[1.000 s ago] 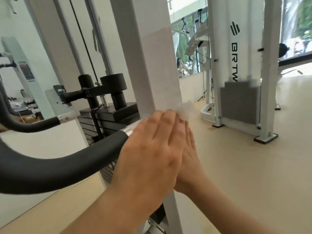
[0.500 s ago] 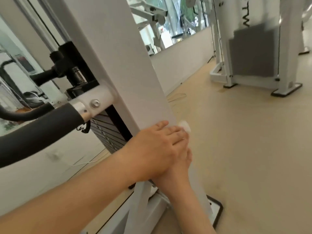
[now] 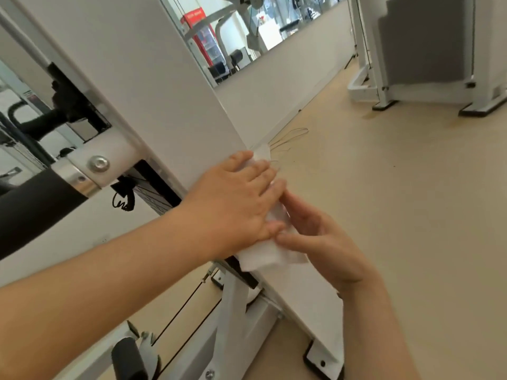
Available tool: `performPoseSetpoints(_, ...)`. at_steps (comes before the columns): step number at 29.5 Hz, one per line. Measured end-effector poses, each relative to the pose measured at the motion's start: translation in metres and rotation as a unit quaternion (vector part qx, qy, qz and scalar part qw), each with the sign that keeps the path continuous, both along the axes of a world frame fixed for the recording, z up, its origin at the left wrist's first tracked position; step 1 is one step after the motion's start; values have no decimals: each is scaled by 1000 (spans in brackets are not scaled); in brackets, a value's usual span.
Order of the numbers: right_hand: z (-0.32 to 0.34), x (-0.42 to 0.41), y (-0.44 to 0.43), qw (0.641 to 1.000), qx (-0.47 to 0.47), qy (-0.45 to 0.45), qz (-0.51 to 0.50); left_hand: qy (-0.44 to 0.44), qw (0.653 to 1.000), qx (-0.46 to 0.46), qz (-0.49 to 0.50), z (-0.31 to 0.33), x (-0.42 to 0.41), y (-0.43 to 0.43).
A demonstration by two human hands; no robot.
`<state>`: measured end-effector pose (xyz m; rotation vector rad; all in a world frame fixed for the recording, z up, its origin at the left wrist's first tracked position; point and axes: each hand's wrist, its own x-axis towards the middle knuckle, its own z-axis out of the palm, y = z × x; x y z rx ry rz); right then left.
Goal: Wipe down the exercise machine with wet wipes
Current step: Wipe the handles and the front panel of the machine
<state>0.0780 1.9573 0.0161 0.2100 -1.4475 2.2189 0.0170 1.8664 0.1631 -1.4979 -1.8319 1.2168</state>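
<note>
Lower on the post than half a second ago, both hands have run the wet wipe [image 3: 260,256] down toward the machine's foot [image 3: 323,360].
Folded over the edge of the white post [image 3: 153,78], the wipe is pinned by the left hand [image 3: 236,207], flat with fingers straight, and by the right hand [image 3: 321,242], nearly straight on the far face. Neither hand grips it, likely so that one stroke cleans both faces.

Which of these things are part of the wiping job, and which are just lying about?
In use: left hand, right hand, wet wipe, white machine post.
Just there: loose wire on floor, other machine behind.
</note>
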Motion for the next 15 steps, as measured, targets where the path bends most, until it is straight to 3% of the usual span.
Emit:
performPoseSetpoints(3,-17,-7,1,981,-132,-94,-110,110,989,-91,48,-13,-1,-4)
performPoseSetpoints(6,-35,-28,-9,919,-232,-198,-249,131,981,-138,40,-48,-5,4)
performPoseSetpoints(12,-95,-35,-34,801,-283,-347,-398,93,954,-285,4,-177,-4,16)
performPoseSetpoints(15,-134,-16,-44,771,-296,-401,-398,123,943,-309,-12,-225,3,13)
